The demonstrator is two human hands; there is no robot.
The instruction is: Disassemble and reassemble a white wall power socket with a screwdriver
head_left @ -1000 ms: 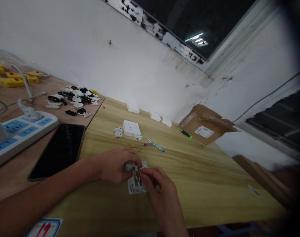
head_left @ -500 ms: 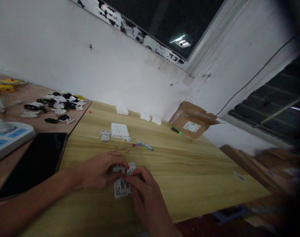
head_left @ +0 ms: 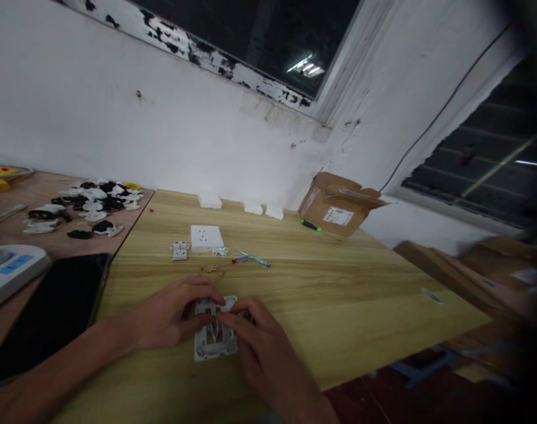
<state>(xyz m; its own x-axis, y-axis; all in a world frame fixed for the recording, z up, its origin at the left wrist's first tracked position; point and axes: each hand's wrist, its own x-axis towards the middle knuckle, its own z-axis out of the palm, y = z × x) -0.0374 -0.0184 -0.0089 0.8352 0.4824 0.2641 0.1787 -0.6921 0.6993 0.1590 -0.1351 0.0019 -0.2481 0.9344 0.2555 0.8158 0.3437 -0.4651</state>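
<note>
A white wall-socket panel [head_left: 205, 352] lies on the wooden table between my hands, its hollow inner side facing up. Metal parts show in its middle. My left hand [head_left: 178, 312] holds the panel on its left, fingers curled over the far edge and thumb reaching into the middle. My right hand [head_left: 266, 344] is closed around the right side, fingertips on the inside near the centre. Any small part under those fingertips is hidden. Beyond my hands lie small brass pieces [head_left: 221, 274], a thin red-tipped screwdriver [head_left: 239, 259] and a blue tester-like screwdriver [head_left: 260, 261].
A finished-looking socket [head_left: 206, 237] and a socket insert [head_left: 179, 251] sit farther back. White covers [head_left: 209, 201] line the wall. A cardboard box [head_left: 339, 206] and green screwdriver [head_left: 311, 225] are at back right. A phone [head_left: 52, 312], power strip [head_left: 15, 268] and plastic parts [head_left: 100, 197] occupy the left.
The camera view has swung slightly, shifting the scene left and a little down. My fingers have shifted slightly on the panel, and more of its middle shows.
</note>
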